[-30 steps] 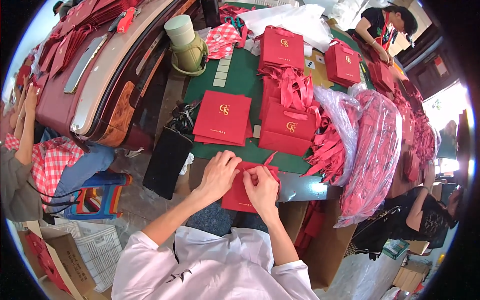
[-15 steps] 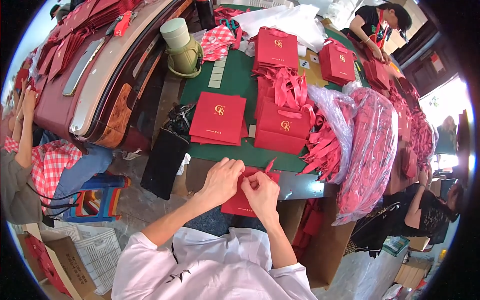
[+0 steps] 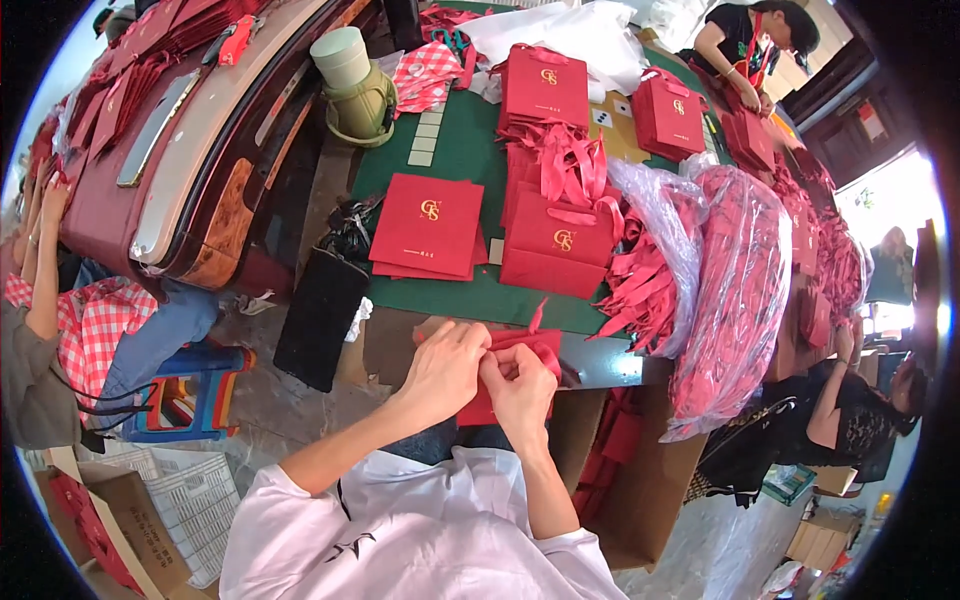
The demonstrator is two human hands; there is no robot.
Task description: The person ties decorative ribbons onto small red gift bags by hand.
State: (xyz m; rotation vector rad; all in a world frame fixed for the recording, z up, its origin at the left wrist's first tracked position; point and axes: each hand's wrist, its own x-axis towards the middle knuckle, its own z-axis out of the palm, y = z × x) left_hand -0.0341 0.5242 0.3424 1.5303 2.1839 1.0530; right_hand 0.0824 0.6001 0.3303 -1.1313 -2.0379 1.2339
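Close to my body, a red paper gift bag [image 3: 478,411] lies partly under my hands at the table's front edge. My left hand [image 3: 447,368] is closed in a pinch over the bag; what its fingertips hold is hidden. Right beside it, my right hand [image 3: 520,388] pinches a red ribbon [image 3: 546,352], whose end stands up behind the knuckles. The fingertips of both hands nearly meet. Beyond them lies a small stack of flat red bags [image 3: 427,225]. To its right are red bags with ribbon handles [image 3: 556,245].
Clear plastic bags of red ribbons [image 3: 728,290] hang over the table's right front edge. A green flask [image 3: 358,105] stands at the far left, and a black pouch [image 3: 308,318] lies at the left edge. An open carton [image 3: 640,480] is below right. Co-workers sit around.
The ribbon now rises higher, with more of it showing behind my right hand. Both hands stay pinched close together, barely shifted. The view has tilted slightly, moving the table's things up and left.
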